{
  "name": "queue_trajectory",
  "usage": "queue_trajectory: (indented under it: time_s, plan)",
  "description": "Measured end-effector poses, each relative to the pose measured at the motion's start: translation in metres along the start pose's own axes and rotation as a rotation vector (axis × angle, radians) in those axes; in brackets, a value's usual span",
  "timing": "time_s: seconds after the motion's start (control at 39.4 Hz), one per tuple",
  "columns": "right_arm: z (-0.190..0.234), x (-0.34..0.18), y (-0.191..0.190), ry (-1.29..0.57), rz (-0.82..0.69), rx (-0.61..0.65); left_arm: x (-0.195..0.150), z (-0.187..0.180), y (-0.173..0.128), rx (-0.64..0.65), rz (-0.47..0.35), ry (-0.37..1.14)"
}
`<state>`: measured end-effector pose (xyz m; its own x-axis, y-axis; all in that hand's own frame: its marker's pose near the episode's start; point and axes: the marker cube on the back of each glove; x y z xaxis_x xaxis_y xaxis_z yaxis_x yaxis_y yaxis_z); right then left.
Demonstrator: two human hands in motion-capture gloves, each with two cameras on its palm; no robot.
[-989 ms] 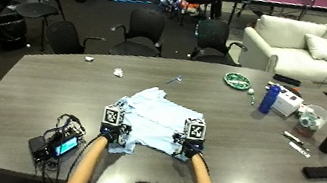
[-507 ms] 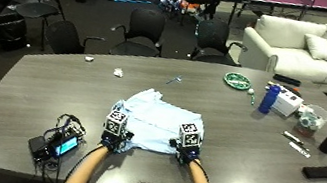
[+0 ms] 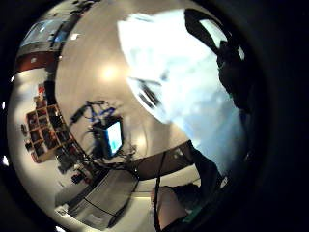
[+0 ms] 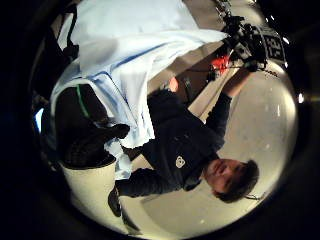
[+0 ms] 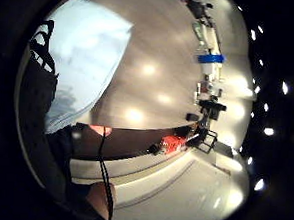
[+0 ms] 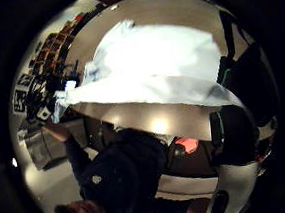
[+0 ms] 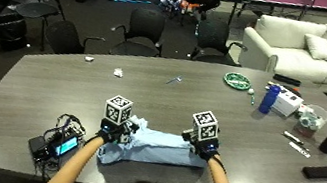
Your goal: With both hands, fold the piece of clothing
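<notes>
Both forearms reach forward, roughly parallel. Left hand [image 7: 114, 132] and right hand [image 7: 202, 146] sit level and apart, each with fingers curled, pinching cloth at its own side.

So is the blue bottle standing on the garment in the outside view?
No. The blue bottle stands on bare table far to the right, well apart from the light blue garment near the person.

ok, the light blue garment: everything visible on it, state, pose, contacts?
The light blue garment looks like thin, soft, wrinkled cloth. It lies bunched in a low band near the table's near edge. The left hand grips its left end and the right hand its right end; an edge is lifted between them.
</notes>
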<state>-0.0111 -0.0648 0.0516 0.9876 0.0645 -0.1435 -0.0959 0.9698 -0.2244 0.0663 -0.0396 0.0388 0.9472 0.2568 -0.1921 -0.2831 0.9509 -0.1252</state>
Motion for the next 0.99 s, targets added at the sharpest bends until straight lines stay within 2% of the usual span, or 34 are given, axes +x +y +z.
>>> queue_trajectory:
  time_s: [0.05, 0.1, 0.18, 0.25, 0.33, 0.43, 0.58, 0.76, 0.86, 0.89, 0.99]
  plan:
    - [-0.013, 0.005, -0.025, 0.049, 0.087, -0.025, -0.017, -0.002, -0.043, -0.053, -0.099, -0.029]
    - [-0.017, 0.003, -0.043, 0.064, 0.128, -0.111, -0.024, -0.005, -0.067, -0.12, -0.209, -0.024]
    - [-0.007, -0.007, -0.068, 0.033, 0.151, -0.251, -0.042, 0.014, -0.113, -0.174, -0.345, 0.008]
    - [0.013, -0.01, -0.097, 0.002, 0.205, -0.288, -0.057, 0.038, -0.144, -0.188, -0.422, 0.039]
    - [0.033, -0.012, -0.116, -0.021, 0.235, -0.275, -0.063, 0.058, -0.155, -0.249, -0.458, 0.065]
    - [0.047, -0.011, -0.113, -0.055, 0.22, -0.273, -0.068, 0.063, -0.155, -0.223, -0.447, 0.062]
    - [0.04, 0.012, -0.087, -0.082, 0.303, -0.197, -0.06, 0.03, -0.12, -0.088, -0.451, 0.165]
    - [0.05, 0.037, -0.063, -0.161, 0.402, -0.212, -0.026, 0.004, -0.079, 0.11, -0.313, 0.218]
    - [0.075, 0.042, -0.063, -0.251, 0.447, -0.22, 0.01, 0.031, -0.077, 0.161, -0.143, 0.167]
    - [0.082, 0.04, -0.063, -0.266, 0.458, -0.232, 0.017, 0.042, -0.079, 0.151, -0.124, 0.137]
    - [0.103, 0.031, -0.071, -0.263, 0.519, -0.234, 0.028, 0.077, -0.085, 0.096, -0.198, -0.021]
